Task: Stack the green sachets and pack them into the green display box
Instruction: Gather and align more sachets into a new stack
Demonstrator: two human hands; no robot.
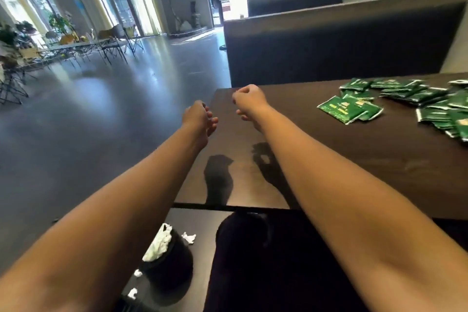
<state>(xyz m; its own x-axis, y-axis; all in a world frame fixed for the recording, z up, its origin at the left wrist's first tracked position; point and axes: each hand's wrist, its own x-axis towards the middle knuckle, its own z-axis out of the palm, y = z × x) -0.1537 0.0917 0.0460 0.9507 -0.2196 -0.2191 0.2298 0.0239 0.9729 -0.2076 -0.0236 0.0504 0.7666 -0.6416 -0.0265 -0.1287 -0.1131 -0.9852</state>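
Note:
Several green sachets (350,108) lie scattered in a loose heap (415,95) on the far right of the dark wooden table (329,159). Both my arms reach forward over the table's left end, well left of the sachets. My left hand (200,118) hovers at the table's left edge with its fingers loosely curled, holding nothing. My right hand (249,101) hangs above the far left corner, its fingers also loosely curled and empty. No green display box is in view.
A dark upholstered bench back (329,45) stands behind the table. Below the table's near edge a black bin (167,263) holds white tissue, with scraps on the floor around it. Open grey floor (101,121) stretches to the left.

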